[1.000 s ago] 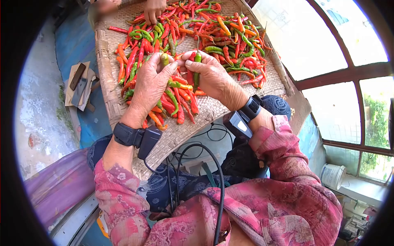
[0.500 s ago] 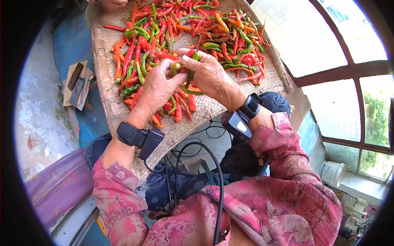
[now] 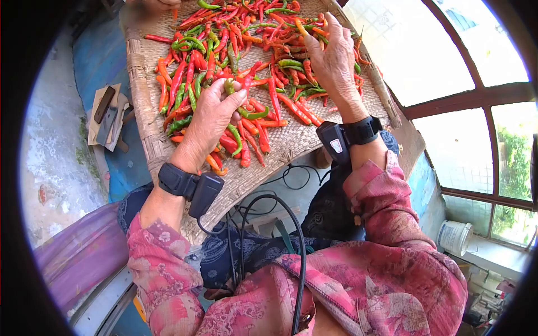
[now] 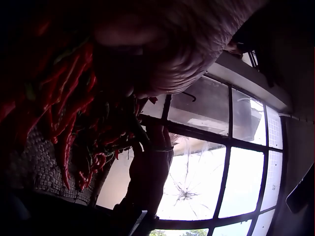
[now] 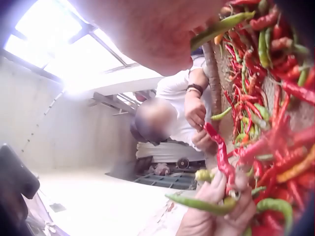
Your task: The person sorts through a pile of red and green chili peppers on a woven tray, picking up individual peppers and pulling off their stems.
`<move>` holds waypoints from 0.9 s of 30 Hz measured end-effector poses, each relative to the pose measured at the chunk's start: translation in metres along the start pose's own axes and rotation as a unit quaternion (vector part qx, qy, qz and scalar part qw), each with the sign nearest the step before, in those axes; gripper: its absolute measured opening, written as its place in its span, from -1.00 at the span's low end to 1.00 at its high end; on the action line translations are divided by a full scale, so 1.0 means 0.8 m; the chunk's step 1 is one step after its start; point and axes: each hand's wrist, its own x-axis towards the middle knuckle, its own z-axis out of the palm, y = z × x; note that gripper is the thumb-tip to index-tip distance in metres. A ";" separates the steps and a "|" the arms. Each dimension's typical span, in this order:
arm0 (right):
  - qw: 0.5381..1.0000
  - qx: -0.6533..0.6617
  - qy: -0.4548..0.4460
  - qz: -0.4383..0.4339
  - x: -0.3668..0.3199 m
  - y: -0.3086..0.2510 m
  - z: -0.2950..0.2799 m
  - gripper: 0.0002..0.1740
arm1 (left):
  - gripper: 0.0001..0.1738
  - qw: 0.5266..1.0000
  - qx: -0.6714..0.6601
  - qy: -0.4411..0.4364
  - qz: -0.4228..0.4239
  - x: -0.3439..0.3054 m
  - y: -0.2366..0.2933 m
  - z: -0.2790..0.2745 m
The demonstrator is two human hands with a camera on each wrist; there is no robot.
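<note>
In the head view, my left hand (image 3: 213,120) pinches a green pepper (image 3: 228,85) between thumb and fingers. The right wrist view shows a red pepper (image 5: 222,156) and another green pepper (image 5: 197,202) at the left fingers. My right hand (image 3: 338,64) is over the right part of the pepper pile, thumb and fingers spread, beside a yellow-orange pepper (image 3: 301,26). A green pepper (image 5: 224,27) lies against it in the right wrist view; whether the hand touches it is unclear. Long red peppers (image 3: 294,110) lie between the hands.
The peppers cover a woven tray (image 3: 151,120) with a raised rim. Another person's hands (image 5: 196,115) are at its far side. A cleaver (image 3: 106,124) lies on a board at the left, windows (image 3: 457,151) stand at the right, and cables (image 3: 303,246) cross my lap.
My right hand has moved away from my left, up and to the right. The left hand stays nearly in place with its pepper. Long red peppers now show where the right hand was.
</note>
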 end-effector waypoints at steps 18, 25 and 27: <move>0.636 0.549 -0.409 0.355 -0.039 -0.066 -0.010 -0.67 | -0.74 0.999 -0.026 -0.026 0.004 0.002 -0.002 0.002; 0.484 0.692 -0.162 0.511 -0.020 -0.034 -0.003 -0.49 | -0.56 0.996 0.056 -0.065 -0.011 0.003 -0.005 0.000; 0.697 0.577 -0.343 0.252 -0.039 -0.053 -0.009 -0.47 | -0.56 0.994 0.082 -0.071 -0.003 0.002 -0.002 0.002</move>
